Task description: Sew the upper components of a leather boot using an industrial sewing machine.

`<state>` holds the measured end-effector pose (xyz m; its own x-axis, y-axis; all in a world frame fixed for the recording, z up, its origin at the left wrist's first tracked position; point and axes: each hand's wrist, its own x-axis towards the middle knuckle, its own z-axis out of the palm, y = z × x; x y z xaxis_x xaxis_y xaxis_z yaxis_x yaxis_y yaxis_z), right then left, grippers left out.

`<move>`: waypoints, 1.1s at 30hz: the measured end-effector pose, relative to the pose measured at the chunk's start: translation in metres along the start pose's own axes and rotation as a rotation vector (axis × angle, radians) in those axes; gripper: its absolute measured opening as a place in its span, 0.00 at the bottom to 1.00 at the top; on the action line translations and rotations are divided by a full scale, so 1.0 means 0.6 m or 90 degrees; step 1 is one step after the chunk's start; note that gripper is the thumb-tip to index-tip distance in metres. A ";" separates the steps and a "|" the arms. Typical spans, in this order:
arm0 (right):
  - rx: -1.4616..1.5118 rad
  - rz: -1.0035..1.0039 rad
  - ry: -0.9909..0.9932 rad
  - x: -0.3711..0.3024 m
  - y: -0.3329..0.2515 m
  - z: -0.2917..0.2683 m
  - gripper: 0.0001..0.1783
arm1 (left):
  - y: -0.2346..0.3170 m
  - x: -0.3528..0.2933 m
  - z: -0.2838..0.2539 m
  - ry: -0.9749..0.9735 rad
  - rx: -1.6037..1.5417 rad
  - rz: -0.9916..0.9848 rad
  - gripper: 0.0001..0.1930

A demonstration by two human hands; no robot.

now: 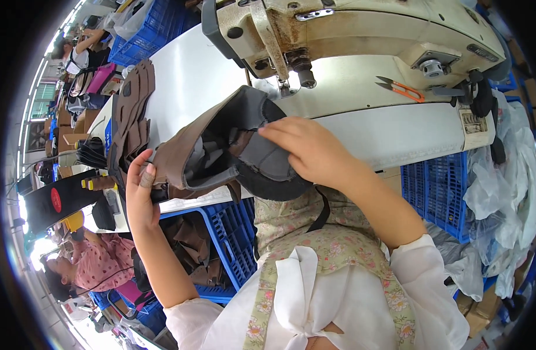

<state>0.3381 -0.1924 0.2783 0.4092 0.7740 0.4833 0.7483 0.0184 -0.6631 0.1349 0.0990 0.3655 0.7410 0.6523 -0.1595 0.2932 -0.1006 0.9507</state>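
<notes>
A brown boot upper (206, 125) with a dark grey lining is spread between my hands over the front edge of the sewing table, its inside facing up. On its left, my left hand (140, 192) grips the brown end between thumb and fingers. My right hand (314, 153) holds the dark padded part on the right, fingertips at the lining's opening. Just beyond the upper is the needle and presser foot area of a cream sewing machine (361, 44). Orange-handled thread snips (405, 90) lie on the machine bed to the right.
Stacked brown leather pieces (133, 96) lie along the table's left side. Below stands a blue crate (236, 239) with brown pieces inside; another blue crate (434, 189) and plastic bags (504, 204) are at the right. A co-worker in pink (104, 262) sits at the left.
</notes>
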 end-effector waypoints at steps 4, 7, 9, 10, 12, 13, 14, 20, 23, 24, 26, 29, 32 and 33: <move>-0.108 -0.022 -0.031 -0.001 0.012 0.027 0.27 | 0.004 0.005 0.011 -0.003 -0.006 -0.013 0.23; -0.150 0.010 -0.034 0.000 0.024 0.038 0.26 | 0.020 0.015 0.023 -0.029 -0.161 -0.074 0.28; -0.147 0.022 -0.032 0.003 0.036 0.040 0.27 | 0.031 0.028 0.030 -0.110 -0.203 -0.074 0.31; -0.140 0.030 -0.028 0.005 0.040 0.042 0.27 | 0.037 0.034 0.033 -0.186 -0.242 -0.072 0.34; -0.147 0.033 -0.017 0.008 0.043 0.046 0.27 | 0.043 0.046 0.036 -0.226 -0.244 -0.083 0.37; -0.155 0.032 -0.007 0.009 0.044 0.049 0.27 | 0.045 0.050 0.041 -0.213 -0.254 -0.079 0.39; -0.154 0.037 -0.006 0.010 0.043 0.051 0.27 | 0.046 0.055 0.045 -0.199 -0.263 -0.075 0.40; -0.269 0.080 -0.021 0.014 0.048 0.051 0.27 | 0.038 0.082 0.053 -0.238 -0.324 -0.102 0.43; -0.315 0.070 -0.015 0.011 0.049 0.035 0.19 | 0.042 0.063 0.071 -0.221 -0.273 -0.082 0.42; -0.304 0.060 -0.016 0.011 0.049 0.031 0.18 | 0.038 0.063 0.062 -0.253 -0.322 -0.087 0.40; -0.290 0.058 -0.017 0.010 0.058 0.025 0.18 | 0.035 0.058 0.062 -0.287 -0.369 -0.098 0.38; -0.314 0.056 -0.013 0.015 0.082 0.021 0.18 | 0.043 0.037 0.094 -0.201 -0.361 -0.119 0.39; -0.280 0.068 -0.019 0.011 0.093 0.008 0.17 | 0.037 0.019 0.105 -0.187 -0.347 -0.123 0.40; -0.277 0.063 -0.016 0.008 0.095 0.008 0.16 | 0.032 0.012 0.102 -0.205 -0.348 -0.119 0.39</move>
<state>0.3804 -0.1846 0.2400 0.4815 0.7737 0.4117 0.8582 -0.3208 -0.4008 0.1828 0.0558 0.3662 0.8756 0.3562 -0.3264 0.1485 0.4445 0.8834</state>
